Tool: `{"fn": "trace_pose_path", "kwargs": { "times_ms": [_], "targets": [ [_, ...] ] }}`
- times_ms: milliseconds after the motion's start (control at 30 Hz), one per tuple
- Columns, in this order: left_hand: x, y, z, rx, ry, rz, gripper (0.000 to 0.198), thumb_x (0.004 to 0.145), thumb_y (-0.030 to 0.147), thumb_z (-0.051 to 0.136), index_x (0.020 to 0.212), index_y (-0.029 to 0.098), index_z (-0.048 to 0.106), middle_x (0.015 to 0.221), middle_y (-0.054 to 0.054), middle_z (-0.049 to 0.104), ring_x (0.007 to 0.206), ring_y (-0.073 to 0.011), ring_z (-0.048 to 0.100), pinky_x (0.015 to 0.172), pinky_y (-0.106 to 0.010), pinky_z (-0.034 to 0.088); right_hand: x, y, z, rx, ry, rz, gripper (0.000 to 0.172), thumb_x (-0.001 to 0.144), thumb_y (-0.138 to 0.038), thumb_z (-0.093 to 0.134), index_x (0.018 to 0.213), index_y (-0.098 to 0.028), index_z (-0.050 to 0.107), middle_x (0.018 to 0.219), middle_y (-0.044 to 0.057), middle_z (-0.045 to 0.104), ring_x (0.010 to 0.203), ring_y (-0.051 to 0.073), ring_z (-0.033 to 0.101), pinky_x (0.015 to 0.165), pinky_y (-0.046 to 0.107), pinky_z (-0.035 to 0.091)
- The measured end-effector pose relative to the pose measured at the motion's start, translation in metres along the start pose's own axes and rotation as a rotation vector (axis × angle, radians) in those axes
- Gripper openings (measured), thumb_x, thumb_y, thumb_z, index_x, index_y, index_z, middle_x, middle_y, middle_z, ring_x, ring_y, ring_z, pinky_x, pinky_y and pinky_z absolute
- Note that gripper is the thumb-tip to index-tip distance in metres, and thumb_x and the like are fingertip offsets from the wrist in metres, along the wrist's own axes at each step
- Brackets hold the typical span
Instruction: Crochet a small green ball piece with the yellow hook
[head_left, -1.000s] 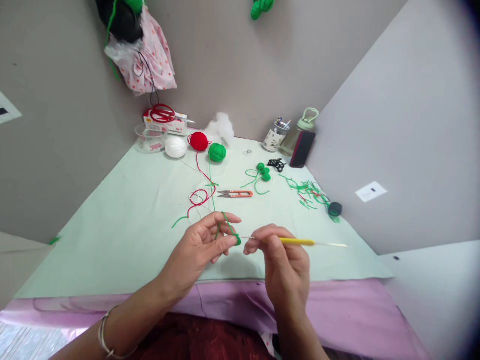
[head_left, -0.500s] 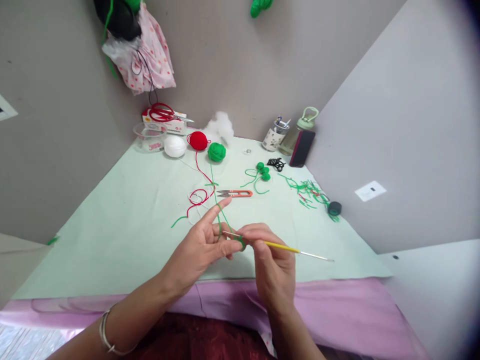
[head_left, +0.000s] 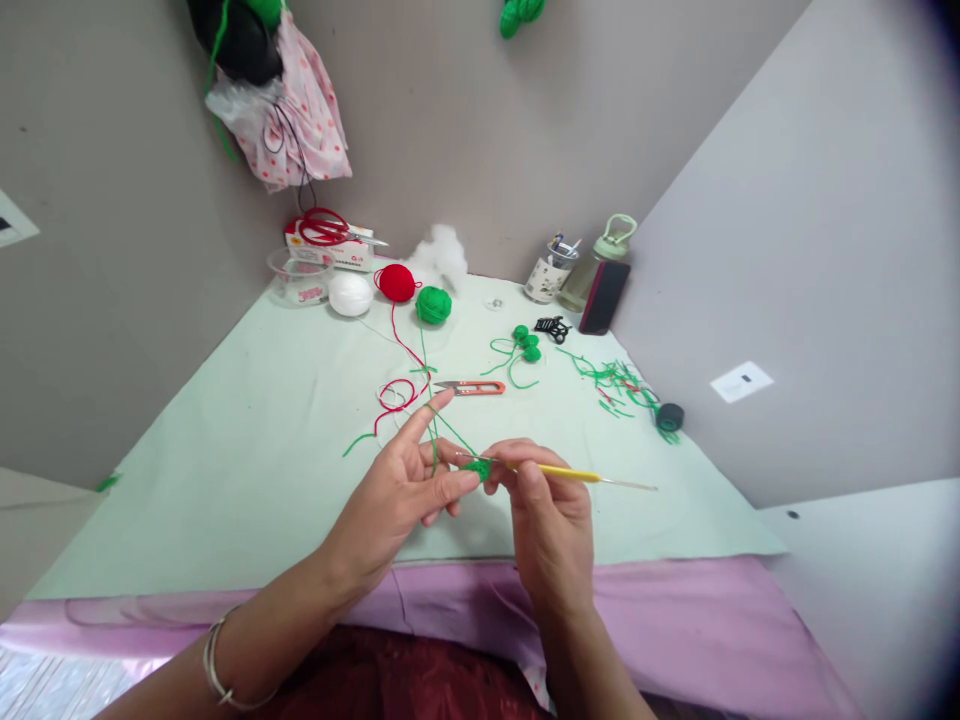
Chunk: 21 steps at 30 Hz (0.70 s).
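Observation:
Between thumb and fingers, my left hand (head_left: 409,485) pinches a small green crochet piece (head_left: 478,468). Its index finger points up and out, with green yarn looped over it. That yarn runs back to a green yarn ball (head_left: 433,305). My right hand (head_left: 551,520) is closed around the yellow handle of a crochet hook (head_left: 559,471). The hook's metal tip lies at the crochet piece, and its other thin metal end sticks out to the right. Just beyond my left fingertip lie orange thread snips (head_left: 480,387).
A red yarn ball (head_left: 395,283) and a white yarn ball (head_left: 350,295) sit at the back left, loose strands trailing forward. Small green crocheted balls (head_left: 529,345), a black claw clip (head_left: 553,328), yarn scraps (head_left: 615,382) and a phone (head_left: 604,298) are to the right.
The hook has tilted a little flatter, and its tip has shifted slightly right and up. More of the green piece shows between my hands. My left index finger has moved slightly left.

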<state>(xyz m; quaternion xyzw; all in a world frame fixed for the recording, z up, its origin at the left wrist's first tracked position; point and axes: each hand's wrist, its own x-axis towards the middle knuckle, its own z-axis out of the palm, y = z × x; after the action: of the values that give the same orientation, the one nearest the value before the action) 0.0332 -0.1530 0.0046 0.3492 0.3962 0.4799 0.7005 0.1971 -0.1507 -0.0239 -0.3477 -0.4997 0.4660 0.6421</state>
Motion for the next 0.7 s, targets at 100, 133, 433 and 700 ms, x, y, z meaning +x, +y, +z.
{"fn": "trace_pose_path", "kwargs": {
  "times_ms": [100,133,433,700],
  "targets": [
    [0.0002,-0.0011,0.0008,-0.033,-0.016,0.030,0.095,0.080,0.017,0.085,0.164,0.026,0.042,0.094,0.004,0.065,0.055,-0.0043,0.049,0.057,-0.024,0.044,-0.0003,-0.0017,0.0000,0.015,0.047,0.031,0.017,0.097,-0.040,0.075,0.093,-0.027,0.084,0.088,0.002,0.079,0.069,0.013,0.065,0.069,0.029,0.053],
    [0.0003,-0.0016,0.0011,-0.043,-0.023,0.043,0.093,0.081,0.017,0.084,0.164,0.025,0.042,0.094,0.004,0.065,0.053,-0.0031,0.046,0.060,-0.025,0.046,-0.0005,-0.0023,0.0002,0.022,0.056,0.040,0.017,0.097,-0.041,0.075,0.093,-0.027,0.084,0.088,0.002,0.079,0.068,0.013,0.065,0.068,0.029,0.053],
    [0.0009,-0.0028,0.0010,-0.041,-0.025,0.048,0.086,0.082,0.022,0.086,0.159,0.025,0.047,0.092,0.004,0.066,0.053,-0.0035,0.047,0.058,-0.024,0.040,-0.0009,0.0004,-0.0015,0.004,-0.010,0.024,0.018,0.101,-0.039,0.070,0.097,-0.028,0.084,0.096,0.003,0.078,0.073,0.013,0.065,0.071,0.030,0.053],
    [0.0031,-0.0095,0.0014,-0.096,-0.101,0.012,0.025,0.086,0.031,0.085,0.106,0.018,0.076,0.081,0.004,0.064,0.049,-0.0020,0.037,0.062,-0.026,0.044,-0.0037,0.0022,-0.0071,-0.141,0.102,-0.085,0.017,0.104,-0.030,0.065,0.102,-0.026,0.081,0.095,0.002,0.075,0.075,0.014,0.067,0.074,0.033,0.053]
  ]
}}
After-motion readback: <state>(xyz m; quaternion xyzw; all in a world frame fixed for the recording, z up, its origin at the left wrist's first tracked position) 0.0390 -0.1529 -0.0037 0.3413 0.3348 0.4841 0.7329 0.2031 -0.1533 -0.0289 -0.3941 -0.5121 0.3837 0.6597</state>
